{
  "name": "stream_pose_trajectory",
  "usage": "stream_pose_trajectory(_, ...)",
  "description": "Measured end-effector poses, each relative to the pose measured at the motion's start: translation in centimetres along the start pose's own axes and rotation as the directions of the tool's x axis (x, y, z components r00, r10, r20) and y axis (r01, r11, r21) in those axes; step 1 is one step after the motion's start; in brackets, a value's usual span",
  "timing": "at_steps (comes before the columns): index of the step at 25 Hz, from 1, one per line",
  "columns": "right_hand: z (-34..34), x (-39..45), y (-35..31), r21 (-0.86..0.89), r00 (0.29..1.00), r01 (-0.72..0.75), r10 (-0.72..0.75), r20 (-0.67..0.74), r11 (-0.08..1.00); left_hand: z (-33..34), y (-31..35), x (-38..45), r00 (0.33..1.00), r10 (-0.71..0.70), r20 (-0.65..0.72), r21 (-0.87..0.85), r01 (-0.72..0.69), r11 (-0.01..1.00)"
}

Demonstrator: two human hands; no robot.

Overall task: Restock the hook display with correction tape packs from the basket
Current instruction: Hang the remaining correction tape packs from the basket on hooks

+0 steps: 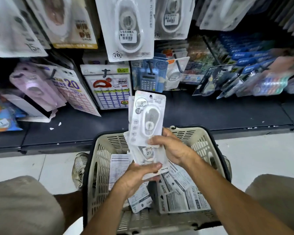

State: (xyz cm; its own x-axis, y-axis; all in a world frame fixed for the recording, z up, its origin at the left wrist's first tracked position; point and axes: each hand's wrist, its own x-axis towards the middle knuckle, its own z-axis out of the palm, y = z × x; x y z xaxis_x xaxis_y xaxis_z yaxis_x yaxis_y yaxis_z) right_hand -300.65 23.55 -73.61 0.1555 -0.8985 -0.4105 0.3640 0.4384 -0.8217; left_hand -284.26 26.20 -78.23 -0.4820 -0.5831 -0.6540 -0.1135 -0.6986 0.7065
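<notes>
My right hand (pixel 170 146) grips the lower end of a small stack of white correction tape packs (pixel 147 116), held upright above the beige basket (pixel 102 160). Just below, my left hand (pixel 137 177) holds another correction tape pack (pixel 147 156) by its lower edge, thumb across the card. More packs (pixel 182 192) lie face down in the basket's bottom. Matching white correction tape packs (pixel 127 29) hang on hooks of the display straight above.
Other hanging goods fill the hooks: a purple pack (pixel 36 89), label sheets (pixel 111 89), a blue calculator (pixel 148 78), blue pen packs (pixel 255 65). A dark bottom shelf (pixel 210 112) runs below. My knees flank the basket on the pale tile floor.
</notes>
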Motion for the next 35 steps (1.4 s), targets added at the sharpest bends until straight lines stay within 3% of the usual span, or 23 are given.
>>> stream_pose_trajectory(4, -1.6, -1.8, -1.5, 0.196, 0.996, 0.065, -0.051, -0.078, 0.978, 0.2, 0.8, -1.3, 0.982, 0.054, -0.179, 0.097, -0.038, 0.995)
stream_pose_trajectory(7, -3.0, -2.6, -2.2, 0.226, 0.997, 0.077, -0.071, -0.034, 0.971, -0.6, 2.3, -2.0, 0.987, 0.085, -0.138, 0.055, -0.078, 0.995)
stream_pose_trajectory(10, -3.6, -3.1, -1.2, 0.064, 0.995, -0.071, 0.066, 0.079, 0.995, -1.0, 3.1, -2.3, 0.988, 0.154, -0.031, 0.000, -0.154, 0.988)
stream_pose_trajectory(13, -3.6, -3.3, 0.0, -0.074, 0.981, -0.159, 0.167, 0.103, 0.984, -1.2, 2.8, -2.0, 0.976, 0.200, -0.083, 0.028, -0.199, 0.980)
stream_pose_trajectory(15, -3.6, -3.0, 0.6, -0.004, 0.994, -0.109, 0.109, -0.011, 0.994, -1.2, 3.1, -1.7, 0.976, 0.201, -0.080, -0.014, -0.203, 0.979)
stream_pose_trajectory(18, -3.7, -3.1, 0.2, -0.050, 0.968, 0.029, -0.040, -0.248, 0.998, -0.9, 4.2, -1.4, 0.979, 0.197, -0.059, -0.107, -0.203, 0.973)
stream_pose_trajectory(20, -4.0, -3.5, -0.5, -0.052, 0.971, 0.087, -0.097, -0.220, 0.995, -0.8, 4.6, -1.6, 0.981, 0.193, -0.024, -0.168, -0.194, 0.967)
stream_pose_trajectory(24, -3.9, -5.3, -3.6, -0.114, 0.997, 0.072, -0.075, -0.026, 0.991, 0.2, 6.0, -3.2, 0.984, 0.173, 0.042, -0.233, -0.159, 0.959)
stream_pose_trajectory(26, -3.1, -6.2, -5.4, -0.210, 0.993, 0.104, -0.112, -0.028, 0.972, 1.5, 7.9, -3.9, 0.968, 0.251, -0.017, -0.169, -0.250, 0.953)
stream_pose_trajectory(30, -1.2, -8.3, -10.3, -0.266, 0.934, 0.258, -0.310, -0.178, 0.929, 4.5, 13.1, -6.1, 0.887, 0.427, -0.175, -0.109, -0.449, 0.887)
stream_pose_trajectory(35, -1.2, -12.7, -17.5, -0.275, 0.884, 0.398, -0.446, -0.141, 0.875, 7.4, 20.4, -9.9, 0.775, 0.628, -0.066, 0.037, -0.627, 0.778)
